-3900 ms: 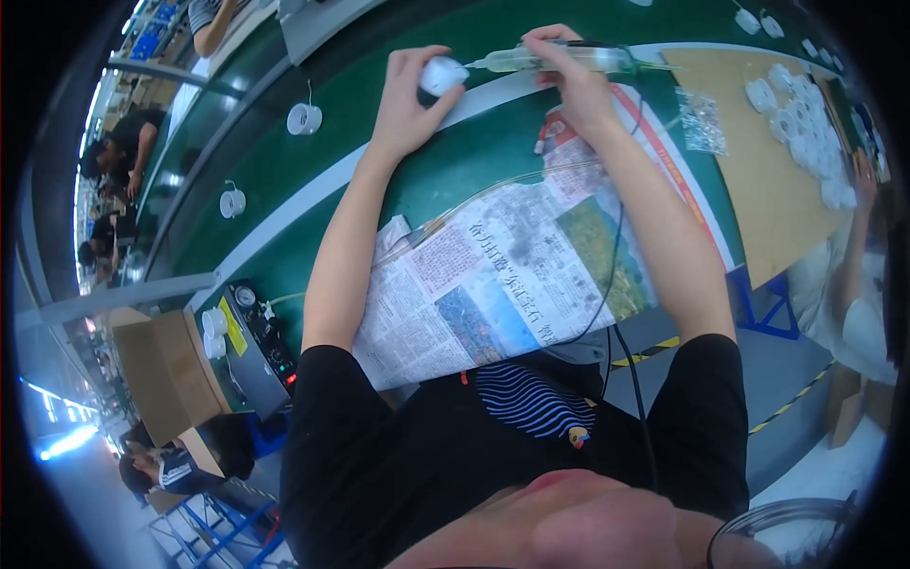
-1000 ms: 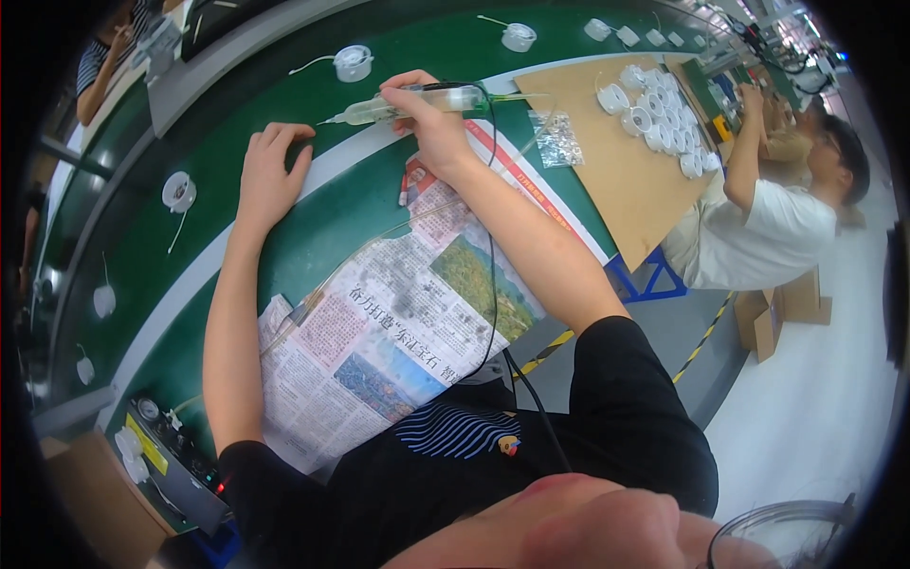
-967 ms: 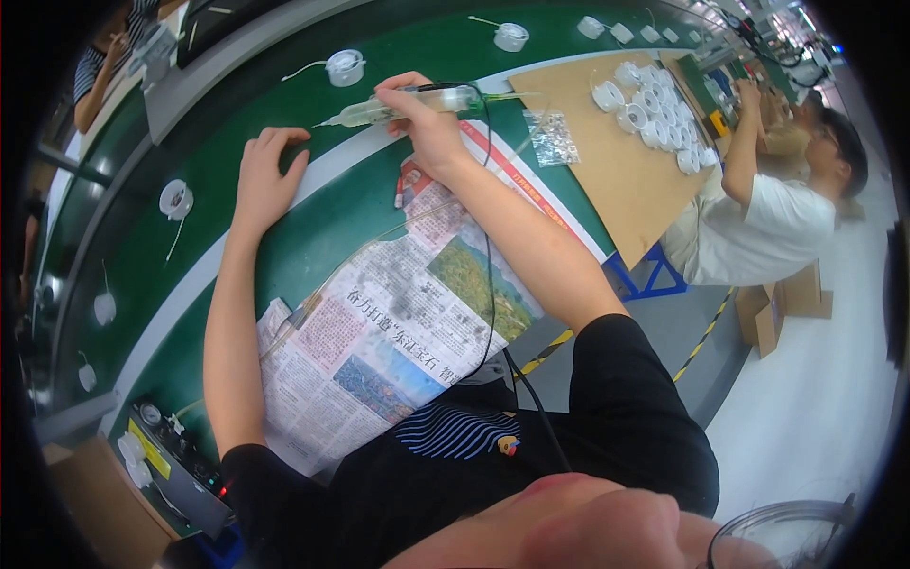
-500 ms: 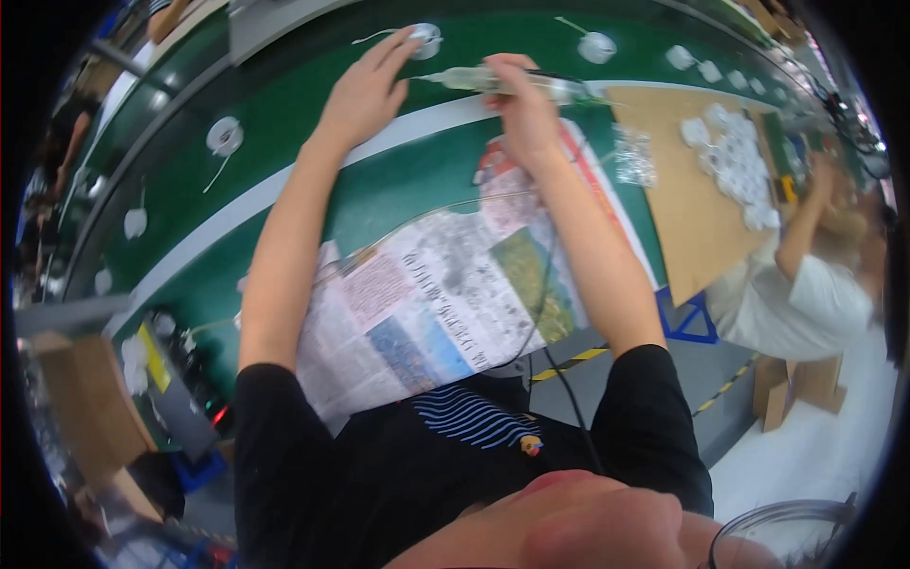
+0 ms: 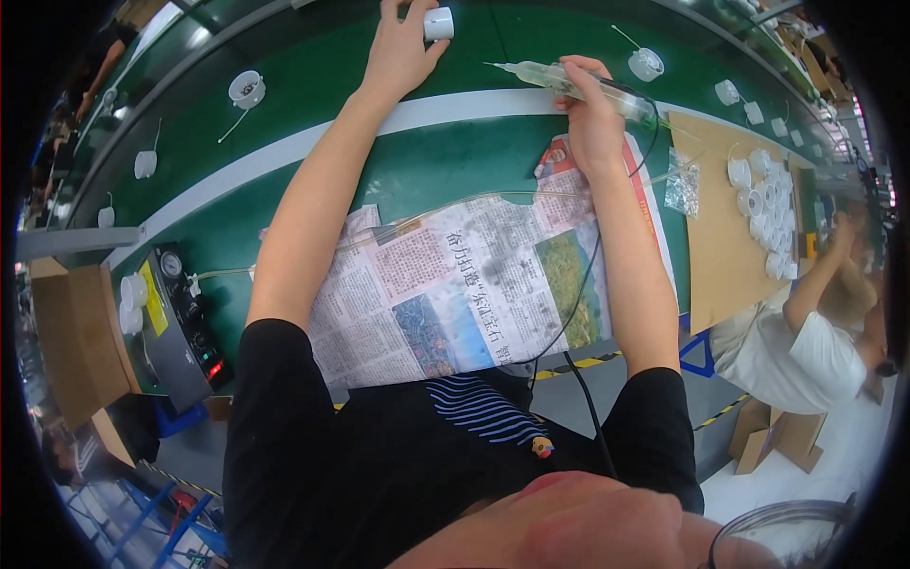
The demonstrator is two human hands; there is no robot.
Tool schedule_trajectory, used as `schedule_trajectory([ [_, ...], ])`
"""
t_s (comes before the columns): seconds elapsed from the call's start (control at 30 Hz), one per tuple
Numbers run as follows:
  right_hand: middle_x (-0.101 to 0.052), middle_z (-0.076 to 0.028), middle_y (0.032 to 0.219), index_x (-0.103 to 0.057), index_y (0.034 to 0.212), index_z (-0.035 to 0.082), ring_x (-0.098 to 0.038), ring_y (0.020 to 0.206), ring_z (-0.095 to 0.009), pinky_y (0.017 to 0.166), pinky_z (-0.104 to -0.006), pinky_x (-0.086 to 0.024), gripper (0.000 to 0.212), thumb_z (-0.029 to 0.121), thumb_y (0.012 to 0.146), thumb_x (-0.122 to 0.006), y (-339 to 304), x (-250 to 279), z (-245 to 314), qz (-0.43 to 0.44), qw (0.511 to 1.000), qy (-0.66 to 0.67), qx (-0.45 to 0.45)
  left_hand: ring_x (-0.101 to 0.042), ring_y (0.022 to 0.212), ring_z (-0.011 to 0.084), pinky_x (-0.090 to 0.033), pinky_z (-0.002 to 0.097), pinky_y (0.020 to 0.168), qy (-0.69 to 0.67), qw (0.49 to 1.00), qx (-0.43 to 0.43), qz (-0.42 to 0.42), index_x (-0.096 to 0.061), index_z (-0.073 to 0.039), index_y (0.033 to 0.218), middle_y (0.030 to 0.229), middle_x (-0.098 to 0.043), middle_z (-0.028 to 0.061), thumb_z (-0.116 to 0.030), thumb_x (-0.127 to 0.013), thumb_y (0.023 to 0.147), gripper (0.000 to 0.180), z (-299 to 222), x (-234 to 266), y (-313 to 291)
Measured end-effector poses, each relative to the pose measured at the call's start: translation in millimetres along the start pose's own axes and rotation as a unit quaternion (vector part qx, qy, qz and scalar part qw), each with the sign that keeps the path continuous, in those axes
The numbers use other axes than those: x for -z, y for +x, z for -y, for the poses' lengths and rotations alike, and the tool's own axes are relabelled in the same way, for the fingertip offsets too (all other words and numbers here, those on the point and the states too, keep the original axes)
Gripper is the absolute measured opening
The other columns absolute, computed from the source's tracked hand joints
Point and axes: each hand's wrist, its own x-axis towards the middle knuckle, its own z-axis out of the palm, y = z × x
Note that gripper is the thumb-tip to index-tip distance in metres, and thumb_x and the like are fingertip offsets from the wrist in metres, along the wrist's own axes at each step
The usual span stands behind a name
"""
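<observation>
A grey floor (image 5: 707, 393) (partly white) carries yellow-and-black striped tape (image 5: 722, 412).

Newspaper (image 5: 517, 294) is spread on the green tabletop (image 5: 431, 171); an open cardboard box (image 5: 81, 332) is seen at the left.

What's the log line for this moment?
left hand: gripping cup | right hand: holding syringe | contact: syringe not touching cup

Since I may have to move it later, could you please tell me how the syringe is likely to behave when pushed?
The syringe in the right hand would probably roll if laid down, as it is long and round. Its thin, pointed tip looks easy to bend. The black cable running from it may tug when it moves.
</observation>
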Motion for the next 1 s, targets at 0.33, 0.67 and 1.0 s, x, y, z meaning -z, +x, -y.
schedule_trajectory([
  [0.33, -0.068, -0.005, 0.102, -0.067, 0.111, 0.006, -0.063, 0.084, -0.013, 0.074, -0.0271, -0.049, 0.024, 0.019, 0.092, -0.075, -0.5, -4.3, 0.1, 0.002, 0.998, -0.057, 0.035, -0.063, 0.119, 0.0285, -0.054, 0.0379, 0.099, -0.2, 0.963, -0.107, 0.143, -0.06, -0.016, 0.137, 0.131, -0.064, 0.0094, -0.023, -0.08, 0.085, 0.056, -0.1, -15.6, -7.9],
  [0.67, -0.068, -0.005, 0.098, -0.067, 0.112, 0.005, -0.064, 0.081, -0.012, 0.078, -0.0255, -0.05, 0.029, 0.019, 0.09, -0.078, -5.6, -10.1, 3.1, 0.001, 0.98, -0.188, 0.058, -0.065, 0.118, 0.029, -0.054, 0.0371, 0.102, -0.159, 0.965, -0.137, 0.159, -0.062, -0.015, 0.133, 0.13, -0.065, 0.0094, -0.024, -0.083, 0.083, 0.056, 1.3, -24.8, -11.8],
  [1.0, -0.067, -0.007, 0.099, -0.068, 0.111, 0.004, -0.062, 0.082, -0.014, 0.078, -0.0272, -0.049, 0.025, 0.017, 0.091, -0.075, -7.4, -10.9, 3.0, -0.006, 0.979, -0.195, 0.053, -0.065, 0.117, 0.0305, -0.054, 0.0372, 0.102, -0.156, 0.963, -0.15, 0.16, -0.061, -0.015, 0.134, 0.131, -0.064, 0.0106, -0.025, -0.082, 0.083, 0.056, 0.8, -20.4, -12.3],
])
